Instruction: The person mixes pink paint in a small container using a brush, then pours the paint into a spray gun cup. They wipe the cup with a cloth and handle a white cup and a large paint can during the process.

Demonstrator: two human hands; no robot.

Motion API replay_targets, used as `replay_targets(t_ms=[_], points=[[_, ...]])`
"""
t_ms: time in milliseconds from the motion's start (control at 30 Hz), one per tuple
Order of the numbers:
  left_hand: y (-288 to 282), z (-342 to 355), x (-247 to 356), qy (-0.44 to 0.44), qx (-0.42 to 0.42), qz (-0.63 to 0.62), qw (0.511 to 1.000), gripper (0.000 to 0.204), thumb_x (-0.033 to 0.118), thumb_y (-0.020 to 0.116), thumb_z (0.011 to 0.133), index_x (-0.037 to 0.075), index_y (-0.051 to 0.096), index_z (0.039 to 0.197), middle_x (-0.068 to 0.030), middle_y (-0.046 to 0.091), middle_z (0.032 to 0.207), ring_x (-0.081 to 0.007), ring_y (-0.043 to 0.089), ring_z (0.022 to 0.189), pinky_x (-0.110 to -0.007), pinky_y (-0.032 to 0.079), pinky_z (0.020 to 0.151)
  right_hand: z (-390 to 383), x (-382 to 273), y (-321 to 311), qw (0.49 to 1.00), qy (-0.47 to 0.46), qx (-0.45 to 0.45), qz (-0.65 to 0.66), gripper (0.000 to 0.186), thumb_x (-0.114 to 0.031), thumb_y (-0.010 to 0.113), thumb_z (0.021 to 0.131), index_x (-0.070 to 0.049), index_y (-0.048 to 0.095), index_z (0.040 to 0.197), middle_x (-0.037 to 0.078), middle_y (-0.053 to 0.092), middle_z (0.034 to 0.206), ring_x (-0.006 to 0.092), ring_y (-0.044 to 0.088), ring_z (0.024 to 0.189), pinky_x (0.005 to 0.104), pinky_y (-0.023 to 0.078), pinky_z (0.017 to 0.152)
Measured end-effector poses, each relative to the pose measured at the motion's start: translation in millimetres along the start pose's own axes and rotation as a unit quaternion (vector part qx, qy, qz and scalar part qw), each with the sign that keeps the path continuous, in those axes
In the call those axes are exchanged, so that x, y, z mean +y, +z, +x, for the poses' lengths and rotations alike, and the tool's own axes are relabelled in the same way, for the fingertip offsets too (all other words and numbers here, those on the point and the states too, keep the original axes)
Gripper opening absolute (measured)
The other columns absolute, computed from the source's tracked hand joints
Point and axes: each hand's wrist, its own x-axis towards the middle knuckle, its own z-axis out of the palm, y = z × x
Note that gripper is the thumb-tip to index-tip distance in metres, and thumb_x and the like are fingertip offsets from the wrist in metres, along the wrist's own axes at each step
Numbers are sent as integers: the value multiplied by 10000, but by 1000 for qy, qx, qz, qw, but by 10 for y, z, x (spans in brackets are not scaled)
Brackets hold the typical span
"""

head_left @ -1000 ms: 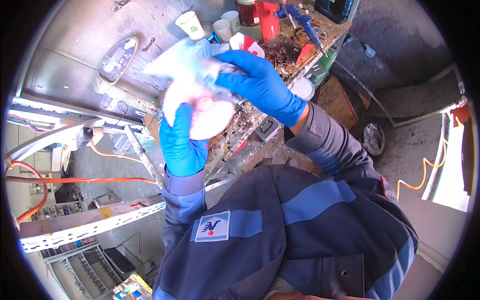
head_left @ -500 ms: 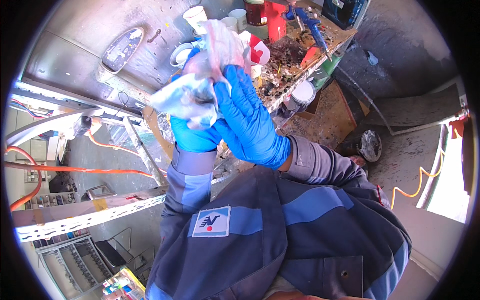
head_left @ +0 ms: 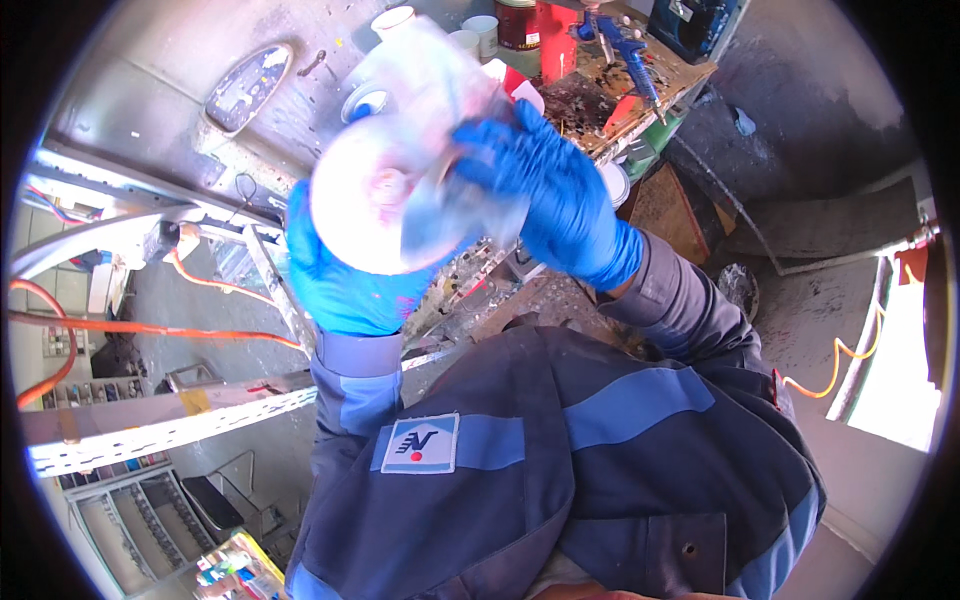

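Note:
Both my hands wear blue gloves. My left hand (head_left: 350,290) closes from below and the left around a white round piece (head_left: 345,205), like a cup or lid, with pinkish smears near its middle. Motion blur hides its exact kind. My right hand (head_left: 575,205) is closed on a crumpled whitish rag (head_left: 430,75) with pink and grey stains. The rag spreads over the right and upper side of the white piece and appears to touch it. Its folds hide part of the right fingers.
Behind my hands stands a paint-spattered bench (head_left: 685,75) with a blue spray gun (head_left: 630,65), a dark red tin (head_left: 518,25), a red post (head_left: 555,45) and white cups (head_left: 480,35). Orange hose (head_left: 180,337) and a perforated metal rail (head_left: 180,435) cross the left side.
My right hand and the rag have moved right, away from the left hand. The left hand has shifted left, and the white round piece, covered before, now shows.

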Motion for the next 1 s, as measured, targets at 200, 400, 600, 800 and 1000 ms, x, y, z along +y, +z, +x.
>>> replay_targets(t_ms=[200, 400, 600, 800, 1000], points=[[487, 90, -212, -114, -192, -199, 954, 606, 427, 553, 909, 56, 460, 1379, -126, 534, 1354, -308, 503, 1226, -482, 374, 1076, 183, 25, 29, 950, 96, 58, 293, 399, -15, 553, 859, -19, 565, 1258, 190, 586, 1279, 379, 571, 1179, 466, 406, 1056], [300, 14, -658, -58, -92, -122, 987, 658, 503, 462, 930, 132, 357, 1464, -129, 405, 1479, -340, 388, 1352, -533, 276, 1142, 411, -173, 179, 995, -72, -59, 21, 340, -181, 562, 913, -94, 593, 1241, 151, 570, 1281, 305, 528, 1216, 430, 403, 1041], [192, -59, -607, 43, -51, -66, 996, 605, 307, 559, 914, 65, 370, 1436, -143, 494, 1371, -303, 504, 1241, -472, 397, 1068, 315, -72, 334, 938, 150, 93, 300, 372, -265, 518, 979, -23, 576, 1256, 180, 637, 1156, 328, 610, 1085, 364, 481, 927], [358, 56, -637, 231, -186, 341, 892, 762, 209, 555, 904, 22, 159, 1528, -179, 408, 1457, -264, 490, 1259, -382, 376, 1068, 23, -217, 505, 737, 388, 90, 546, 342, -266, 465, 1022, -47, 571, 1263, 28, 627, 1062, 80, 557, 931, 252, 469, 796], [354, 160, -455, 87, -180, 275, 940, 652, 216, 647, 907, -37, 362, 1435, -146, 472, 1417, -231, 489, 1276, -364, 381, 1067, -38, -38, 269, 823, 308, 237, 415, 286, -220, 539, 999, -35, 584, 1212, 29, 649, 985, 116, 627, 839, 257, 520, 692]])
